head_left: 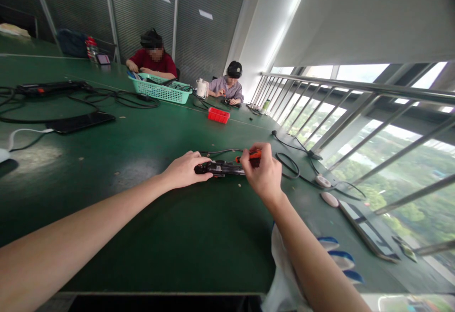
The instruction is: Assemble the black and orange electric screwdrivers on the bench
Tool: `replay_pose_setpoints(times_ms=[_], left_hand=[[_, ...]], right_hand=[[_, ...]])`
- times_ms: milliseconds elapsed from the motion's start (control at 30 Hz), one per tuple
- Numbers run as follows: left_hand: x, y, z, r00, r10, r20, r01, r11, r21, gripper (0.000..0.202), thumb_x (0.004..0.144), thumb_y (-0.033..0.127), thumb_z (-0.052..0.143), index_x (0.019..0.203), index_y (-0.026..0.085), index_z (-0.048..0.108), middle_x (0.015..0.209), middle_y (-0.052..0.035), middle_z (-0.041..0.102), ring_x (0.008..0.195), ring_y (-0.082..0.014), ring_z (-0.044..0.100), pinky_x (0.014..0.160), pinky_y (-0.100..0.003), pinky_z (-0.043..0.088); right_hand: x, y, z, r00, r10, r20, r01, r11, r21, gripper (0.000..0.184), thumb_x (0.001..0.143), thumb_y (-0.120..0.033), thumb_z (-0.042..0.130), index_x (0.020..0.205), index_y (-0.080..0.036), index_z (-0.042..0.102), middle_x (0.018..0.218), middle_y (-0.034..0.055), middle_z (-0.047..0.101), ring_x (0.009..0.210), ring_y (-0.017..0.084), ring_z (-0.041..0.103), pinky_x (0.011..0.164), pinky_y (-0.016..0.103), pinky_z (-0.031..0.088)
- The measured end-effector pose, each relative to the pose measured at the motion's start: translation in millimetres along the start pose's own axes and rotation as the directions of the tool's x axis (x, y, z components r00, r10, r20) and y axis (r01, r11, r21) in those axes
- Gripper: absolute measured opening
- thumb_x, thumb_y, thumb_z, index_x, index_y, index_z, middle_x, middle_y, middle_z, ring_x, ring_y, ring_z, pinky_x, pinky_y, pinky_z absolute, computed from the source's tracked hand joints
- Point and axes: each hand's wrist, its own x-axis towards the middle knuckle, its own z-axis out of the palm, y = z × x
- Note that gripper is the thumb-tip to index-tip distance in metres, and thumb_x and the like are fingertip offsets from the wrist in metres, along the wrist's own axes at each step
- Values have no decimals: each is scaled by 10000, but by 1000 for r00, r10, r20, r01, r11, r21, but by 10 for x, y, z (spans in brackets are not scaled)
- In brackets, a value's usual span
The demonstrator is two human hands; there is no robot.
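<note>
On the green table in front of me lies a long black corded appliance (227,168), perhaps a hair iron. My left hand (187,169) is closed round its left end, thumb on the near side and fingers on the far side. Over the right end, my right hand (263,172) grips an orange-and-black screwdriver (255,154). The tip of the screwdriver and the appliance's right end are hidden behind that hand. A thin dark cord (222,151) runs along the table behind the appliance.
Ahead stand a red tray (218,115) and a green basket (161,90), with two people seated beyond. A phone (83,122) and cables lie left. White-and-blue gloves (284,264) lie under my right forearm. Cords (302,162) and a metal railing (355,89) are right.
</note>
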Motion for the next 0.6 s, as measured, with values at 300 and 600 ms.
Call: replay_pose_setpoints(times_ms=[300,600], left_hand=[[-5,-37,24,1000,22,-17,-22,1000,16,558,875,645,587,1308,297,642,1089,-62,632,1066,-264,579,867,-340,481],[-5,-21,21,1000,-1,12,0,999,41,599,890,682,530,1324,281,632,1101,-77,631,1078,-281,578,839,-352,485]], right_hand=[[28,-51,-61,986,-140,93,134,989,68,258,885,-336,587,1096,-203,518,830,30,670,721,186,638,696,303,494],[-6,18,-52,978,-206,-8,206,971,124,160,900,-297,611,983,-218,500,783,2,620,620,146,570,622,276,453]])
